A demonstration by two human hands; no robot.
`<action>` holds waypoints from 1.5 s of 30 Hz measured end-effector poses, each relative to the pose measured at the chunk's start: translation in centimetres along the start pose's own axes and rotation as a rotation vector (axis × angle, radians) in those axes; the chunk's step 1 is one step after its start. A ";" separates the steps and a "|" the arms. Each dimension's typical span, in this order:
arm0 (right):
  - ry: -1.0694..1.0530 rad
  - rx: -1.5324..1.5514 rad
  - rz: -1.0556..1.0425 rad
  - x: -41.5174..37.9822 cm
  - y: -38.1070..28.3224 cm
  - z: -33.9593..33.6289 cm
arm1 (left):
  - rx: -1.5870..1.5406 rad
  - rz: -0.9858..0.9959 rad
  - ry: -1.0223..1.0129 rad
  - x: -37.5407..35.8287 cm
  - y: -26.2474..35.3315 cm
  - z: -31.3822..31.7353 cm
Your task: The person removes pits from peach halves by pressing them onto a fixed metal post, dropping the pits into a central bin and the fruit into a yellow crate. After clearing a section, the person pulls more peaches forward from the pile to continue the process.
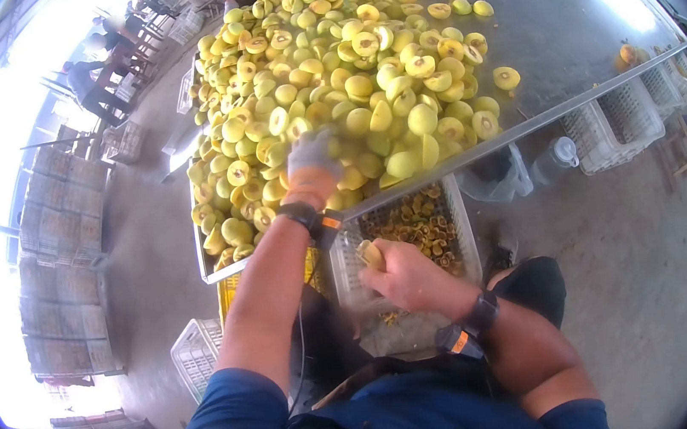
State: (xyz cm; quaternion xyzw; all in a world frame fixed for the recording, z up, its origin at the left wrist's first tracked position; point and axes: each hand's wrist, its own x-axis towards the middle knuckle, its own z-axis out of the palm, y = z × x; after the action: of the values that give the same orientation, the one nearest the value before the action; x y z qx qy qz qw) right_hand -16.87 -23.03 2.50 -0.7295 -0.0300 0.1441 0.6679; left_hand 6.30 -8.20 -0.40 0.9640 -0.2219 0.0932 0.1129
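A large heap of halved yellow-green peaches [358,86] covers the left part of a metal table, several showing brown pit hollows. My left hand [315,160], in a grey glove, reaches onto the near side of this heap; motion blurs its fingers among the fruit. Lower down, my bare right hand [409,275] is wrapped round a short tool with a pale handle [371,255], whose working end is not visible. Behind that hand, below the table edge, a white plastic crate [464,230] holds brown-yellow pits and scraps [421,220].
The metal table [548,26] has a raised rim along its near edge. White crates [616,125], a plastic bag [510,175] and a clear jug [555,157] sit below on the right. Stacked crates [69,317] line the left; people [94,86] work in the background.
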 end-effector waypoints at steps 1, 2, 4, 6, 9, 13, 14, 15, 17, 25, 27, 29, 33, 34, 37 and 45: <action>0.008 -0.005 -0.013 -0.1 -0.2 -0.1 | -0.055 0.042 0.022 -0.2 -0.8 -0.2; 0.022 -0.009 -0.028 -0.1 -0.3 -0.1 | -0.123 0.043 0.081 -0.6 -1.7 -0.1; 0.041 0.000 -0.031 0.0 -0.3 -0.5 | -0.321 -0.047 0.052 -1.5 -2.7 -0.8; 0.030 0.068 0.022 -0.1 -0.2 -0.4 | -0.496 -0.129 -0.012 -2.6 -4.0 -0.3; 0.021 0.133 0.075 0.4 -0.2 -0.5 | -0.835 -0.229 -0.210 -3.9 -4.7 0.8; 0.055 -0.010 -0.018 1.2 0.8 -0.1 | -0.558 -0.113 -0.207 -3.8 -3.2 -0.2; 0.060 -0.029 -0.031 1.4 1.2 0.0 | -0.686 -0.168 -0.196 -3.9 -2.7 -1.1; 0.084 -0.019 -0.060 1.9 1.6 -0.1 | -0.811 -0.219 -0.184 -4.0 -2.2 -2.1; 0.125 0.011 -0.112 2.4 2.0 0.1 | -1.027 -0.274 -0.184 -4.7 -1.5 -3.8; 0.169 0.067 -0.125 3.3 1.7 -0.6 | -1.469 -0.333 -0.169 -10.3 2.9 -5.8; 0.145 0.057 -0.129 3.1 1.5 -0.9 | -1.459 -0.339 -0.122 -10.9 4.1 -6.2; 0.080 0.035 -0.103 2.4 0.8 -1.5 | -1.335 -0.201 -0.015 -11.2 4.4 -5.3; 0.037 0.236 0.015 1.6 0.0 -1.5 | -1.570 -0.352 -0.005 -11.9 5.2 -5.1; 0.126 0.159 -0.125 2.2 1.7 -0.6 | -1.431 -0.350 -0.023 -12.2 5.4 -5.5; 0.117 0.009 -0.303 2.3 2.6 -0.4 | -1.156 -0.307 -0.022 -12.8 5.0 -5.8; -0.014 0.093 -0.004 2.9 2.0 0.1 | -0.788 0.143 0.094 -12.3 3.2 -2.4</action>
State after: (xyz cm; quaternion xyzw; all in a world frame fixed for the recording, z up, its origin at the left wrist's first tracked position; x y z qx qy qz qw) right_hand -14.44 -22.51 0.03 -0.6965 -0.0293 0.1492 0.7013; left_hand -6.32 -5.32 -0.34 0.8237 -0.3016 0.0524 0.4773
